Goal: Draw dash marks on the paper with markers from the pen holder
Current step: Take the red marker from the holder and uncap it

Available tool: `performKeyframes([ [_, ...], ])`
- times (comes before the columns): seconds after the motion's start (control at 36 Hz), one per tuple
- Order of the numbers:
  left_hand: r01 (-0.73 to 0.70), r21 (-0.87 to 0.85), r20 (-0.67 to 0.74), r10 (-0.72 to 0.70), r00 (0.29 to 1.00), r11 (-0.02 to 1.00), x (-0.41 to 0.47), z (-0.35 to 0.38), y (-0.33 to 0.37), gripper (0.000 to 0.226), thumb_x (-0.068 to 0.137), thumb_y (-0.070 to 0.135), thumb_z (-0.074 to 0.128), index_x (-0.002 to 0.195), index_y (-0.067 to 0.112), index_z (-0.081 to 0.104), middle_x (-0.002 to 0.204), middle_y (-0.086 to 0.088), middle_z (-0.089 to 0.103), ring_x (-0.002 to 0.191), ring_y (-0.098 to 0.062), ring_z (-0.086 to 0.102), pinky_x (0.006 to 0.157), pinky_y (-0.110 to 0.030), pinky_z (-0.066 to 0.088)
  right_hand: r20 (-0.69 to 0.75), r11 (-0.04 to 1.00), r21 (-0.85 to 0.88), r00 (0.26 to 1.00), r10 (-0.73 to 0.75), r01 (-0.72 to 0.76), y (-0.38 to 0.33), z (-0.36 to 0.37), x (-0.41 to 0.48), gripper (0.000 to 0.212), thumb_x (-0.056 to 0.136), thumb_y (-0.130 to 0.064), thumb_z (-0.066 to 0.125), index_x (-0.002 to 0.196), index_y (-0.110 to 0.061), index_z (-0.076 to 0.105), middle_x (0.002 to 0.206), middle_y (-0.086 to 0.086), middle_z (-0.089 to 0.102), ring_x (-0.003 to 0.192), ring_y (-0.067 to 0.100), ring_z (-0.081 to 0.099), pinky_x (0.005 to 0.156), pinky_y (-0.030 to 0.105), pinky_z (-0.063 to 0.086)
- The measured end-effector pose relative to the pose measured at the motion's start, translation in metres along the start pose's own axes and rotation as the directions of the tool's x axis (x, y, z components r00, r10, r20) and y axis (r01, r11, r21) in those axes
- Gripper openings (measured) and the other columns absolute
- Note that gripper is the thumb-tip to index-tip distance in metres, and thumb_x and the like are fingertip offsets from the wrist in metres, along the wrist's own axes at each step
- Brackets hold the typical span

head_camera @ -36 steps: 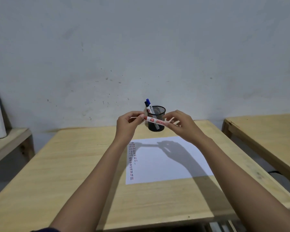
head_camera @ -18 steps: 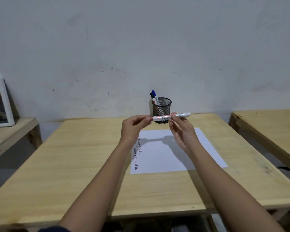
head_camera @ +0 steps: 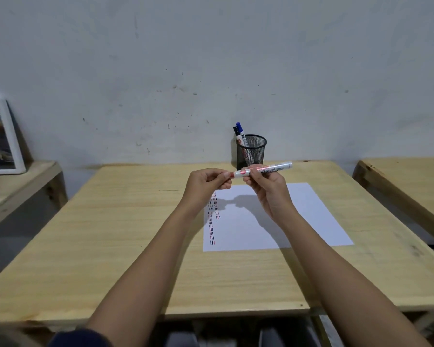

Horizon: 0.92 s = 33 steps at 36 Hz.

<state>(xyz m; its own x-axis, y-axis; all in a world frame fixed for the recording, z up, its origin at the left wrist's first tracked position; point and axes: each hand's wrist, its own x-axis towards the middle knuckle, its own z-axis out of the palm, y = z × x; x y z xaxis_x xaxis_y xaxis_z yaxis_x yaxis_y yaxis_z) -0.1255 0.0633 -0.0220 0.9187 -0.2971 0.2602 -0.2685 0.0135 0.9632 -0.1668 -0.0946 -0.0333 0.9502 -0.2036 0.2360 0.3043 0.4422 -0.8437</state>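
I hold a white marker with red print [head_camera: 273,168] level above the paper, with both hands on it. My left hand [head_camera: 206,182] pinches its left, cap end; my right hand [head_camera: 268,189] grips the barrel near the middle. The white paper [head_camera: 298,219] lies on the wooden table [head_camera: 110,234], with columns of red and dark dash marks [head_camera: 213,216] along its left side. A black mesh pen holder [head_camera: 252,152] stands behind the paper by the wall, with a blue-capped marker [head_camera: 241,134] and a dark one leaning in it.
A framed picture [head_camera: 0,139] leans on the wall atop a low wooden bench at the left. Another wooden table [head_camera: 406,181] stands at the right, past a narrow gap. The grey wall rises directly behind the pen holder.
The marker went from tilted to level, and my hands came nearer to me, away from the holder. The view tipped down and shifted right.
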Motion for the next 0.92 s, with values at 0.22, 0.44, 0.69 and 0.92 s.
performKeyframes([
  [0.22, 0.133, -0.160, -0.068, -0.146, 0.987, 0.978, 0.003, -0.033, -0.012, 0.007, 0.086, 0.006, 0.064, 0.086, 0.003, 0.069, 0.069, 0.005, 0.074, 0.065, -0.003, 0.068, 0.075, -0.013, 0.055, -0.029, 0.997, 0.038, 0.997, -0.071, 0.072, -0.010, -0.015, 0.007, 0.009, 0.086, -0.005, 0.056, 0.094, -0.005, 0.058, 0.072, -0.001, 0.071, 0.065, 0.006, 0.064, 0.071, 0.013, 0.053],
  [0.44, 0.253, 0.481, -0.196, -0.179, 0.964, 0.839, 0.010, -0.054, -0.030, 0.002, 0.076, 0.003, 0.066, 0.076, 0.002, 0.068, 0.070, -0.003, 0.060, 0.052, -0.005, 0.053, 0.047, -0.012, 0.042, -0.125, 0.999, -0.015, 0.991, -0.040, 0.039, -0.001, -0.024, 0.013, 0.010, 0.094, -0.005, 0.049, 0.090, -0.004, 0.059, 0.069, -0.003, 0.070, 0.065, 0.005, 0.063, 0.067, 0.012, 0.052],
  [0.69, 0.229, 0.713, -0.129, -0.197, 0.972, 0.662, 0.028, -0.051, -0.043, 0.003, 0.076, 0.005, 0.064, 0.077, 0.004, 0.066, 0.090, -0.008, 0.061, 0.076, -0.021, 0.053, 0.053, -0.020, 0.036, -0.190, 0.998, -0.060, 0.982, 0.004, -0.016, 0.013, -0.022, 0.014, 0.010, 0.093, -0.006, 0.052, 0.085, -0.007, 0.058, 0.063, -0.004, 0.070, 0.059, 0.004, 0.061, 0.061, 0.013, 0.051],
  [0.92, 0.202, 0.718, -0.088, -0.201, 0.976, 0.666, 0.026, -0.048, -0.051, 0.007, 0.083, 0.011, 0.060, 0.083, 0.004, 0.063, 0.091, -0.007, 0.059, 0.082, -0.021, 0.051, 0.067, -0.025, 0.037, -0.207, 0.997, -0.062, 0.978, 0.021, -0.035, 0.017, -0.013, 0.014, 0.010, 0.094, -0.008, 0.049, 0.085, -0.010, 0.052, 0.063, -0.003, 0.071, 0.053, 0.004, 0.061, 0.053, 0.014, 0.050],
])
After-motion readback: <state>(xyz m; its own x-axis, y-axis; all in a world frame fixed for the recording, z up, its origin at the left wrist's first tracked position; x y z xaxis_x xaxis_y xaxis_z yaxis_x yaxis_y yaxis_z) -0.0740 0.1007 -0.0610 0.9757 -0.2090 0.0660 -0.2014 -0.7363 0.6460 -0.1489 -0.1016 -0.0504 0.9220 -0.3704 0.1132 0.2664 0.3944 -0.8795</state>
